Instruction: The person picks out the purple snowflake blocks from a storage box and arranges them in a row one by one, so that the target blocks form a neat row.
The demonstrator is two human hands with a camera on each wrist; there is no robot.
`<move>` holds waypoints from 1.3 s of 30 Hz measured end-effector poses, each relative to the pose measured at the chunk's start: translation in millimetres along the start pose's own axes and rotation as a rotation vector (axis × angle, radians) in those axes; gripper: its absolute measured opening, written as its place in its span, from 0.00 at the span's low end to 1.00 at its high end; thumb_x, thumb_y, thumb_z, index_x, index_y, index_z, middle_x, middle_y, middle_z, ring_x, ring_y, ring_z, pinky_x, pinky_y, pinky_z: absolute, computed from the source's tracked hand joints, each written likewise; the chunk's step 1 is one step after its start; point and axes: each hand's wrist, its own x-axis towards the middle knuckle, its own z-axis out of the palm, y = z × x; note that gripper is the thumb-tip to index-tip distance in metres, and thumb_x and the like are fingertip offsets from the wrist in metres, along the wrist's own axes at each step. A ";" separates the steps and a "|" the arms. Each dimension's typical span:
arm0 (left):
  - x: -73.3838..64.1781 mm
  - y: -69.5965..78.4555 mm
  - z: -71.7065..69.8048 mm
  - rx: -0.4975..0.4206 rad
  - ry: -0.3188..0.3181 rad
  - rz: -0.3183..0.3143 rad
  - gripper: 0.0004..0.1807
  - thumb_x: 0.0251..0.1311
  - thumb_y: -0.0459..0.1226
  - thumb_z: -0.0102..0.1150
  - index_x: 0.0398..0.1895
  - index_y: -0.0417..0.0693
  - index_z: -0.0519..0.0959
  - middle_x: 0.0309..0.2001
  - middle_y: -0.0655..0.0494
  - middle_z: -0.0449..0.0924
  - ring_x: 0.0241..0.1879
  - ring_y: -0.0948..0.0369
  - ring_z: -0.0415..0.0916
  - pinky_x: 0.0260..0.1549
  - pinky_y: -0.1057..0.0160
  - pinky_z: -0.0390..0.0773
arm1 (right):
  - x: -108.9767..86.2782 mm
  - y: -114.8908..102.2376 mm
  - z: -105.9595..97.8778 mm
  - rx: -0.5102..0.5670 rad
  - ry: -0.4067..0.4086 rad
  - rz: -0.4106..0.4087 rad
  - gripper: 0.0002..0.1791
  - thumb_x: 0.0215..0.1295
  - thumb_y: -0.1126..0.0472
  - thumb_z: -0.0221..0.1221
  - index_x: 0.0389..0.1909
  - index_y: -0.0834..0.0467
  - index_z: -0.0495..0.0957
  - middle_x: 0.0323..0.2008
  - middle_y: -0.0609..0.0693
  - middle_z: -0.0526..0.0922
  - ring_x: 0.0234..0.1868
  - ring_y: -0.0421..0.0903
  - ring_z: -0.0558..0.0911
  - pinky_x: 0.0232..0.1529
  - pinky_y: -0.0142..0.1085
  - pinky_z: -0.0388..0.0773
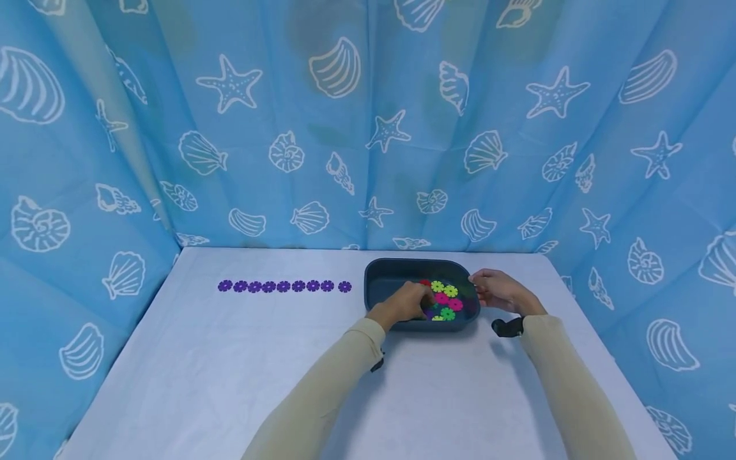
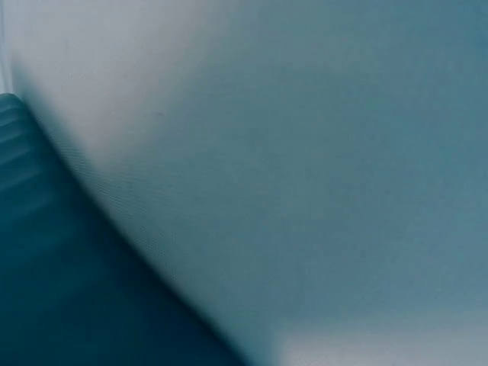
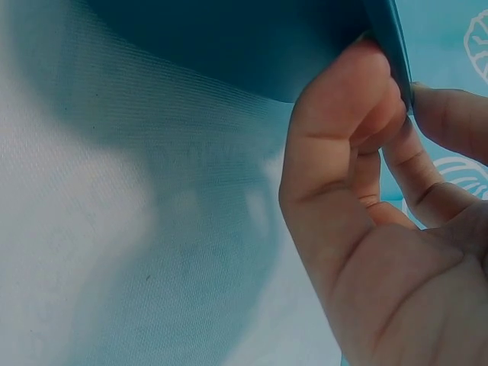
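A dark blue-grey plastic bin (image 1: 379,278) holds loose flower-shaped discs (image 1: 447,314) in yellow, pink, red, green and purple. My left hand (image 1: 407,301) reaches over the near wall into it, its fingers bent down among the discs; I cannot tell whether they hold one. In the left wrist view only the bin's outer wall (image 2: 69,252) shows, with no hand. At the bin's right end my right hand (image 1: 499,287) pinches the rim between thumb and fingers, as the right wrist view shows with the hand (image 3: 404,282) below the bin's edge.
Several purple flower discs (image 1: 283,287) lie in a straight row left of the bin, the rightmost one spaced slightly wider. The white-covered table (image 1: 230,377) is enclosed at the back and sides by a blue curtain (image 1: 345,160) with white shells and starfish.
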 end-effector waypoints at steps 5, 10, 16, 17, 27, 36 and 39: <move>4.0 0.4 3.2 0.000 -0.026 -0.019 0.19 0.55 0.32 0.69 0.52 0.46 0.80 0.45 0.56 0.82 0.42 0.67 0.77 0.48 0.72 0.77 | -1.8 1.4 0.1 0.004 -0.003 -0.001 0.21 0.76 0.57 0.47 0.61 0.67 0.63 0.43 0.59 0.71 0.37 0.49 0.74 0.39 0.36 0.80; 7.6 0.9 7.8 0.060 -0.054 -0.018 0.20 0.56 0.33 0.69 0.53 0.47 0.79 0.46 0.58 0.81 0.44 0.68 0.76 0.49 0.71 0.76 | -3.8 3.7 1.1 0.009 -0.001 -0.012 0.20 0.76 0.57 0.47 0.60 0.67 0.64 0.42 0.58 0.71 0.36 0.48 0.74 0.38 0.35 0.80; 9.7 2.8 10.9 0.147 -0.078 -0.041 0.21 0.55 0.34 0.71 0.52 0.48 0.77 0.47 0.59 0.79 0.44 0.68 0.75 0.49 0.70 0.77 | -3.8 4.8 1.4 0.006 -0.011 -0.014 0.19 0.76 0.57 0.47 0.59 0.66 0.64 0.40 0.57 0.71 0.35 0.48 0.74 0.37 0.35 0.80; 10.0 3.0 10.7 0.155 -0.082 -0.045 0.21 0.55 0.35 0.71 0.52 0.48 0.77 0.47 0.59 0.79 0.44 0.68 0.74 0.49 0.70 0.77 | -3.3 4.8 1.1 0.003 -0.012 -0.014 0.19 0.76 0.57 0.47 0.59 0.66 0.64 0.41 0.58 0.72 0.35 0.48 0.74 0.37 0.35 0.80; 11.4 -0.9 7.8 0.238 -0.087 -0.008 0.21 0.54 0.37 0.71 0.50 0.47 0.76 0.48 0.56 0.79 0.45 0.67 0.74 0.48 0.71 0.76 | -2.1 2.3 0.4 0.004 -0.014 -0.024 0.21 0.77 0.56 0.46 0.61 0.67 0.63 0.42 0.59 0.71 0.35 0.48 0.74 0.37 0.35 0.79; 10.5 -2.0 4.0 0.232 -0.040 0.051 0.22 0.53 0.36 0.72 0.49 0.46 0.73 0.45 0.57 0.74 0.44 0.65 0.71 0.45 0.72 0.75 | -1.6 2.4 -0.4 0.001 -0.011 -0.030 0.21 0.77 0.56 0.47 0.60 0.68 0.64 0.43 0.60 0.71 0.36 0.48 0.75 0.39 0.36 0.80; 10.3 -3.1 2.3 0.193 -0.053 0.061 0.23 0.54 0.35 0.71 0.52 0.45 0.75 0.48 0.57 0.76 0.46 0.66 0.73 0.47 0.72 0.76 | -1.8 2.3 -0.8 0.001 -0.007 -0.025 0.21 0.76 0.56 0.48 0.60 0.67 0.64 0.42 0.58 0.72 0.36 0.48 0.75 0.39 0.36 0.80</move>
